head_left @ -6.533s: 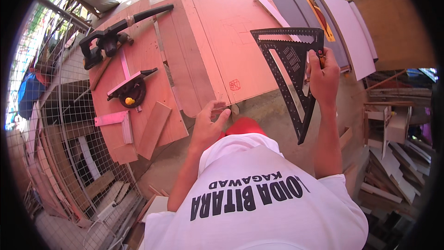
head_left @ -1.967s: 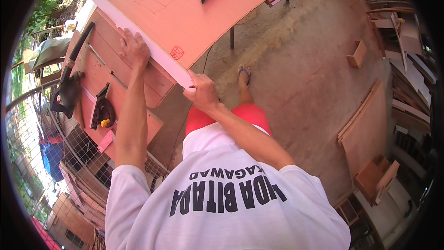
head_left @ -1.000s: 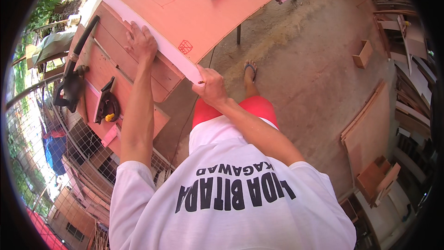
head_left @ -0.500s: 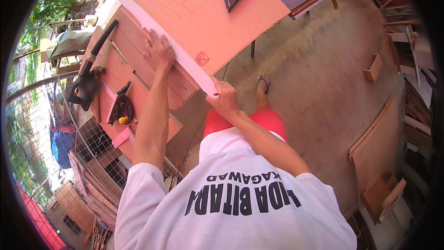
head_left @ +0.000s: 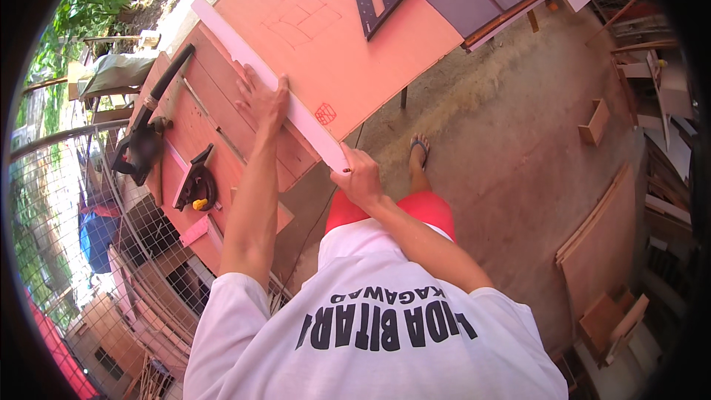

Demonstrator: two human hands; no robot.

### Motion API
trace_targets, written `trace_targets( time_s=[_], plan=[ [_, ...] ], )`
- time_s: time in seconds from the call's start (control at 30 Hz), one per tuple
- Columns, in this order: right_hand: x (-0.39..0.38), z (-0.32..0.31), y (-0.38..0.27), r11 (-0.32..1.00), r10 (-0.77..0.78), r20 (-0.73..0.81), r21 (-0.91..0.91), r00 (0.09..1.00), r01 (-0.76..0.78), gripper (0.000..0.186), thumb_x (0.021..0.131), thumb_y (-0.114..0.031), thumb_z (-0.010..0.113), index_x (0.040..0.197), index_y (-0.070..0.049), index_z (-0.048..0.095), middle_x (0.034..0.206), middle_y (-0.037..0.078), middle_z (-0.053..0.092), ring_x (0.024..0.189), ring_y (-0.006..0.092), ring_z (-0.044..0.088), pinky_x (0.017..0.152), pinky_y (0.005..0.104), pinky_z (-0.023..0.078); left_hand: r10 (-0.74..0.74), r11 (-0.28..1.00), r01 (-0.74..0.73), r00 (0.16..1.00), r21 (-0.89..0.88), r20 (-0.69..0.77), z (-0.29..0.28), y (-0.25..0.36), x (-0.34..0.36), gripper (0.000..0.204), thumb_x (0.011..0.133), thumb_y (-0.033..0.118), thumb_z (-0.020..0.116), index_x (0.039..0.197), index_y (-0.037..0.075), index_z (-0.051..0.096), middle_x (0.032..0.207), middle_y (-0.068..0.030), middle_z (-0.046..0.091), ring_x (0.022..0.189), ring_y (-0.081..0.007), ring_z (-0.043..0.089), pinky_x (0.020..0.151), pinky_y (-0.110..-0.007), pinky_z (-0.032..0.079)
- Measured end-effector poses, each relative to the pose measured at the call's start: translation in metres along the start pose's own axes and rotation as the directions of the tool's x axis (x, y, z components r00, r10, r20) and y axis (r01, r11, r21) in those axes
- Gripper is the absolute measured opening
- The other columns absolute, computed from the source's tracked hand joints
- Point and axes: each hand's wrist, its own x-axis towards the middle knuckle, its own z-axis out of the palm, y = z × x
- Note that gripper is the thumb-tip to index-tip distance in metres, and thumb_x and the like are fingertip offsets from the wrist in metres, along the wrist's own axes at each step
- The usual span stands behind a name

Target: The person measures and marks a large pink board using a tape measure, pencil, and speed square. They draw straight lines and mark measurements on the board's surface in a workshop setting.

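Note:
A long white strip of board [head_left: 227, 35] lies slantwise along the left edge of a plywood sheet [head_left: 370, 67] on the work table. My left hand [head_left: 263, 104] presses flat on the strip and the boards beside it, fingers spread and thumb on the strip. At the strip's near end my right hand [head_left: 361, 178] is closed round the end, by the sheet's near corner. A small dark reddish tip shows under its thumb; I cannot make out what it is. Pencil lines and a small red box drawing [head_left: 324, 113] mark the sheet. A black triangular square [head_left: 363, 4] rests on its far part.
Left on the table are a black power tool with a hose [head_left: 141, 150] and a black tool with a yellow knob [head_left: 198, 187]. A wire mesh fence [head_left: 89, 200] stands further left. Wood panels [head_left: 592, 230] and a small wooden box [head_left: 595, 122] are on the floor at right.
The view has shifted slightly, so the table and tools sit a little lower. My left hand has spread its fingers more, its thumb now out across the strip. The right hand keeps its hold.

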Motion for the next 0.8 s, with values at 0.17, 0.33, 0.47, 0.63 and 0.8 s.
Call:
trace_targets(
  time_s=[0.17,0.33,0.47,0.63,0.8],
  plan=[
    [0.001,-0.002,-0.001,1.0,0.009,0.011,0.011,1.0,-0.009,0.06,0.074,-0.014,0.078,0.129,0.005,0.066,0.094,0.023,0.07,0.088,0.04,0.069,0.079,0.0479,0.057,-0.035,0.999,0.035,0.999,0.01,-0.016,0.004,0.007,0.0,0.104,0.09,0.048,0.059,0.17,0.004,0.01,0.176,-0.0195,0.02,0.164,-0.0376,0.008,0.129,-0.061,-0.002],
    [0.002,-0.004,-0.002,1.0,0.016,0.032,0.006,0.999,-0.016,0.059,0.074,-0.014,0.078,0.129,0.005,0.066,0.095,0.023,0.07,0.089,0.0407,0.069,0.079,0.0485,0.056,-0.043,0.999,0.042,0.999,-0.03,-0.015,0.002,0.01,-0.002,0.102,0.09,0.046,0.057,0.17,0.002,0.011,0.175,-0.0191,0.021,0.164,-0.0366,0.008,0.13,-0.06,-0.003],
    [0.003,-0.006,-0.004,1.0,0.013,0.044,-0.006,0.999,-0.013,0.059,0.075,-0.014,0.076,0.129,0.005,0.065,0.095,0.022,0.069,0.091,0.0398,0.069,0.079,0.0492,0.056,-0.036,0.999,0.035,0.999,-0.037,-0.03,0.002,0.009,-0.002,0.101,0.09,0.045,0.058,0.169,0.001,0.013,0.175,-0.0196,0.022,0.164,-0.0363,0.01,0.129,-0.061,-0.002],
    [0.003,-0.004,-0.003,1.0,0.008,0.028,-0.012,1.0,-0.008,0.058,0.076,-0.015,0.074,0.129,0.004,0.065,0.095,0.02,0.07,0.092,0.0391,0.069,0.079,0.0496,0.056,-0.026,1.0,0.025,0.998,-0.015,-0.049,0.005,0.007,-0.001,0.101,0.089,0.044,0.059,0.169,0.002,0.014,0.174,-0.0203,0.024,0.163,-0.038,0.014,0.129,-0.062,0.0],
    [0.002,-0.003,-0.001,1.0,0.007,0.031,-0.002,0.999,-0.007,0.059,0.076,-0.014,0.079,0.129,0.007,0.065,0.097,0.023,0.07,0.091,0.0401,0.069,0.079,0.0475,0.057,-0.02,1.0,0.02,0.998,-0.011,-0.061,0.006,0.005,0.001,0.102,0.088,0.044,0.059,0.169,0.003,0.014,0.174,-0.0203,0.024,0.163,-0.0387,0.015,0.129,-0.062,0.0]
  ],
)
